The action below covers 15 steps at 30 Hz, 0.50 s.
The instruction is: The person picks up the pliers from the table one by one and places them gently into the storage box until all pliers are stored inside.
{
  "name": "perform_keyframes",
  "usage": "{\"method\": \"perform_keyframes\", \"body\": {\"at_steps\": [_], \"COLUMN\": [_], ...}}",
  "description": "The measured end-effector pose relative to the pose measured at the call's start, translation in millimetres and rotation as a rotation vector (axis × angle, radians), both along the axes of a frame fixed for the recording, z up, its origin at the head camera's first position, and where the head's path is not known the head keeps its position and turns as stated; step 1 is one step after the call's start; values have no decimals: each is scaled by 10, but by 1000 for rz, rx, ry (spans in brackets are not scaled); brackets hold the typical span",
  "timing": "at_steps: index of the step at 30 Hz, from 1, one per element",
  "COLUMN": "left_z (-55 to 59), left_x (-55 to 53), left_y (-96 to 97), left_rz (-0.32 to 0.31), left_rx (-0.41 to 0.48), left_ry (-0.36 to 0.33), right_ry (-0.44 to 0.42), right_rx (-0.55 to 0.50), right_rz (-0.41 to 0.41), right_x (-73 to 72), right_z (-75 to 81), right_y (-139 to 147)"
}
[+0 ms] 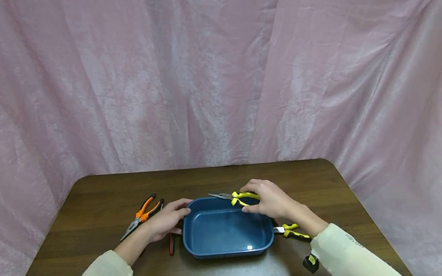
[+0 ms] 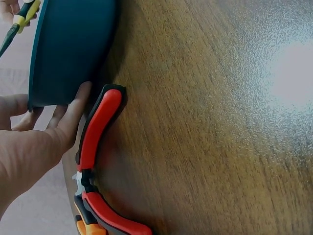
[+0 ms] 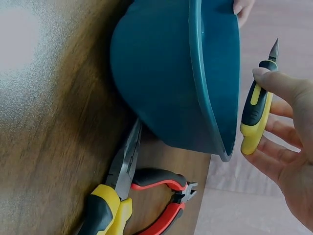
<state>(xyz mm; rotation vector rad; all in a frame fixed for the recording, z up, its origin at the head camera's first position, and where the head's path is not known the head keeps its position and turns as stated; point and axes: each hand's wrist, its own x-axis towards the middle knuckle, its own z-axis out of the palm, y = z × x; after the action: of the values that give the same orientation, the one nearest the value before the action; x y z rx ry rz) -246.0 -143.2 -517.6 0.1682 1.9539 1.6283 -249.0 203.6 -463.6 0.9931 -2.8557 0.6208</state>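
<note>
A deep blue rectangular tray (image 1: pixel 227 226) is in the middle of the wooden table, its inside bare. My left hand (image 1: pixel 166 221) holds its left end, thumb at the rim and fingertips low against the outer wall. Above the tray's far right part, my right hand (image 1: pixel 274 202) pinches yellow-and-black needle-nose pliers (image 3: pixel 257 105) by the handles, the tip pointing left. Red-and-black pliers (image 2: pixel 100 132) lie beside my left hand. Right of the tray lie a second pair of yellow-and-black pliers (image 3: pixel 115 196) and red-and-black cutters (image 3: pixel 182 192).
Orange-and-black long-nose pliers (image 1: pixel 144 216) lie on the table (image 1: pixel 98 202) to the left, near my left forearm. A pink curtain (image 1: pixel 205 88) hangs behind the table's far edge. Black wrist devices (image 1: pixel 310 263) sit at both sleeves.
</note>
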Motion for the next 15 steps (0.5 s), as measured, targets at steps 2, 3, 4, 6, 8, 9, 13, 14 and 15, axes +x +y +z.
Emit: {"method": "perform_keyframes", "body": {"at_steps": [2, 3, 4, 6, 8, 9, 13, 14, 15], "left_z": [-9, -8, -10, -12, -10, -10, -9, -8, -9], "left_x": [-3, 0, 0, 2, 5, 6, 4, 5, 6], "left_y": [-2, -3, -3, -3, -1, 0, 7, 8, 6], "left_rz": [0, 0, 2, 7, 11, 12, 18, 17, 19], "left_rx": [2, 4, 3, 5, 3, 4, 10, 11, 12], "left_ry": [-2, -2, -5, -8, -10, -11, -14, -13, -12], "right_ry": [-5, -7, -12, -26, -35, -35, -40, -42, -44], "right_rx": [0, 0, 0, 0, 1, 2, 7, 8, 11], "right_rz": [-1, 0, 0, -1, -1, -1, -7, -7, -8], "right_x": [4, 8, 11, 17, 23, 27, 29, 33, 36], "right_z": [-4, -5, -6, -9, -15, -18, -45, -52, -56], "right_y": [-13, -19, -25, -36, -46, -49, -65, -69, -75]}}
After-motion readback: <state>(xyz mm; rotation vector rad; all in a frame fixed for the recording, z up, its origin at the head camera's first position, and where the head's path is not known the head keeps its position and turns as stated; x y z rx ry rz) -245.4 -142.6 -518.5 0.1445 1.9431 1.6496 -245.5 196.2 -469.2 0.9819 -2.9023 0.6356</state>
